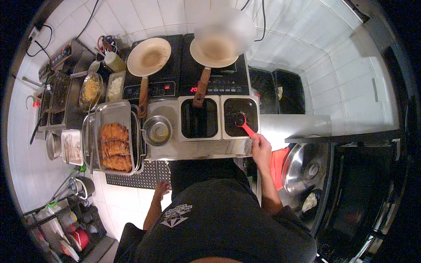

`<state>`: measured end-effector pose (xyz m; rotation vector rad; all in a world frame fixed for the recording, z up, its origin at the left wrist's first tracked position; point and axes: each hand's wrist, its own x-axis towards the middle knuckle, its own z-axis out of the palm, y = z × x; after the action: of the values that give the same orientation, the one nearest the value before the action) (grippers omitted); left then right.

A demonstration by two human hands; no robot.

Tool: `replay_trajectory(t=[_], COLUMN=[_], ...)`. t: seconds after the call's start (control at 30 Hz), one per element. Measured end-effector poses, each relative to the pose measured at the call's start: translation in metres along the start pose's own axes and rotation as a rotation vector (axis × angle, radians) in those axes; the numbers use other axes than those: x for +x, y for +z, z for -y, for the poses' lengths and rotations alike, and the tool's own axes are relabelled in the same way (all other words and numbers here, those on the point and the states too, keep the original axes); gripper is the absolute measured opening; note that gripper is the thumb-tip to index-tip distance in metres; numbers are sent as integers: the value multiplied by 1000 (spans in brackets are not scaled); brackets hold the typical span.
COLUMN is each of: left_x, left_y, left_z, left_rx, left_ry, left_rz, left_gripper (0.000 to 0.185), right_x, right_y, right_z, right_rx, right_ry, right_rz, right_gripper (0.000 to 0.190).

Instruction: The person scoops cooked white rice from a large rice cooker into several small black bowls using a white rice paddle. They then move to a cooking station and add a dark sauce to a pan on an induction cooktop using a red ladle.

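A red ladle (246,128) is gripped by its handle in my right hand (261,148); its bowl rests in dark liquid inside the right-hand square steel container (239,104). A second steel container (200,128) of dark liquid stands directly left of it. My left hand (162,188) hangs low beside my body, below the counter's front edge, with nothing seen in it; its fingers look loosely curled. Behind the containers, a light frying pan (213,54) sits on the right induction cooktop, its wooden handle (203,86) reaching over the left container. Part of that pan is blurred.
Another frying pan (149,57) sits on the left cooktop. A clear tray (113,110) holds fried breaded pieces (115,147). Near it stand a small metal bowl (158,130) and a bowl of shredded yellow food (91,88). A large steel lid (301,169) lies at right.
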<state>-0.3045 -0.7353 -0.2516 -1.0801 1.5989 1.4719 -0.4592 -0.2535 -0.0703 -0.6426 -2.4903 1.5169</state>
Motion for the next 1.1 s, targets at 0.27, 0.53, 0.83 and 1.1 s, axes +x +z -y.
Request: replay_trajectory(t=[0.27, 0.53, 0.83, 1.1], left_x=[33, 60, 83, 48], left_y=[-1, -37, -53, 0], left_z=[-25, 23, 51, -7], left_rx=[-117, -460, -426, -164], left_ry=[111, -121, -82, 102], left_rz=[54, 304, 302, 136], left_gripper=[11, 13, 17, 12], right_x=[16, 6, 11, 18], right_y=[2, -11, -25, -26], right_z=[33, 26, 34, 37], right_rx=[402, 874, 784, 717], right_ry=[426, 610, 532, 497], right_rz=[199, 245, 171, 181], right_gripper=[21, 17, 21, 25])
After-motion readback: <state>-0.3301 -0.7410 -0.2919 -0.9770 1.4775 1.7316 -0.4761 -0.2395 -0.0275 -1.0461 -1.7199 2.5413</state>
